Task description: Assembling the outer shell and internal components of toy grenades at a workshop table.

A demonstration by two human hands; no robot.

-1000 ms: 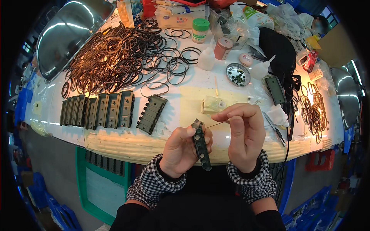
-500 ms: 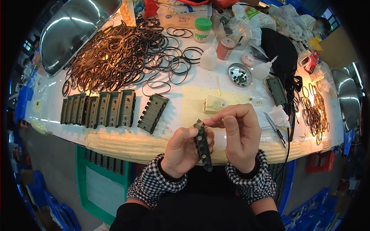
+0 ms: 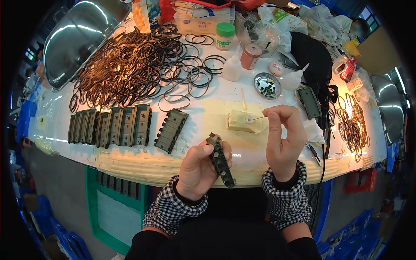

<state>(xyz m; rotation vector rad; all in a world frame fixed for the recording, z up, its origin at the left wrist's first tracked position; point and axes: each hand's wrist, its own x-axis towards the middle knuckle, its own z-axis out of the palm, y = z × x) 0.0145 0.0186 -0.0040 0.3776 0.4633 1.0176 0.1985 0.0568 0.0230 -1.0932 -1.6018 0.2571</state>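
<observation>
Close to the table's front edge, my left hand [image 3: 200,164] grips a dark green toy tank hull with a row of round wheels [image 3: 221,162], its wheeled side turned up and tilted. To the right, my right hand [image 3: 284,138] pinches a thin needle-like stick [image 3: 258,117] between thumb and fingertips. The stick's tip reaches a small whitish hollow on top of a block wrapped in pale yellow tape [image 3: 243,122]. Left of my hands lies a similar green hull [image 3: 171,131], and further left several more [image 3: 130,125] stand in a row.
A heap of dark rubber loops [image 3: 125,69] covers the back left. A round dish of small green parts [image 3: 267,86] sits beside white squeeze bottles [image 3: 295,77]. A craft knife [image 3: 313,155] lies at right. Below the table is a green crate [image 3: 96,203].
My right hand has moved from the hull to the taped block, bringing the thin stick to its hollow. My left hand, still holding the hull, has shifted slightly left.
</observation>
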